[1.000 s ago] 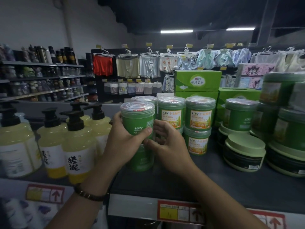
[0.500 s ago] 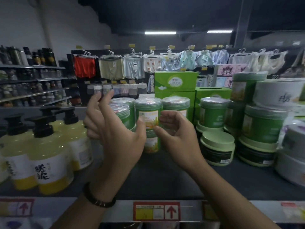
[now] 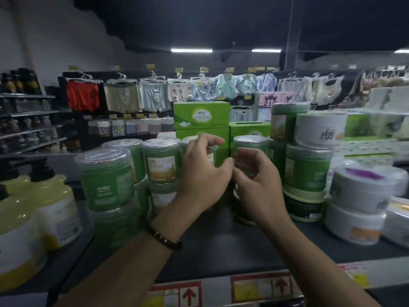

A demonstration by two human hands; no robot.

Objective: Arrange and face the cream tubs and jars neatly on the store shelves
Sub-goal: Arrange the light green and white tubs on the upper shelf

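Note:
Several green cream tubs stand in two-high stacks on the dark shelf [image 3: 221,247]. The nearest stack's top tub [image 3: 106,180] is at the front left, with another stack [image 3: 162,160] behind it. My left hand [image 3: 203,171] hovers with loosely curled fingers in front of a third stack and holds nothing. My right hand [image 3: 256,180], fingers also loosely curled, is in front of a green tub [image 3: 250,141] and hides most of a dark jar under it. The thumbs nearly touch. A green tub [image 3: 307,167] sits on a pale-lidded dark jar [image 3: 303,207] to the right.
Yellow pump bottles [image 3: 55,209] crowd the left end. Green boxes [image 3: 201,116] stand behind the tubs. A white tub [image 3: 321,129] tops the right stack, and grey-white tubs [image 3: 363,191] fill the far right. Price tags [image 3: 261,286] line the shelf's front edge.
My left hand has let go of the front green tub, which now stands on its stack at the left. Both hands and my view have shifted right to the middle tubs.

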